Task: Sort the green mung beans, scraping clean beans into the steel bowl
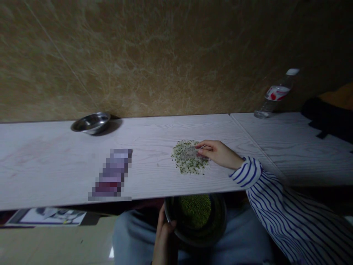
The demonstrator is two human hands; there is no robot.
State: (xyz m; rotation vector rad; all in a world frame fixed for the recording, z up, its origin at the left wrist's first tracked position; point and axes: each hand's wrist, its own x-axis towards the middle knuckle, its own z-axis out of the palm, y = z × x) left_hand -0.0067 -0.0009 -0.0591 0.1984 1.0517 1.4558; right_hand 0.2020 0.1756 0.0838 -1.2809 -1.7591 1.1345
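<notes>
My left hand (pixel 163 230) grips the left rim of a deep metal bowl (pixel 223 217) resting on my lap below the table edge. Many small green mung beans (pixel 195 209) lie in it. On the table, my right hand (pixel 216 151) reaches in from the right over a loose patch of green beans and whitish grains (pixel 190 167). Its thumb and fingers are drawn together at a greyish spot in the middle of that patch. What lies between the fingertips is too small and dim to make out.
A shallow metal bowl (pixel 92 127) sits tilted by the wall at the back left. A blurred-out purple flat object (pixel 113 175) lies left of the grains. At the right stand a clear plastic bottle (pixel 273 97) and a dark cloth item (pixel 328 114). The table's front edge (pixel 149 196) passes above my lap.
</notes>
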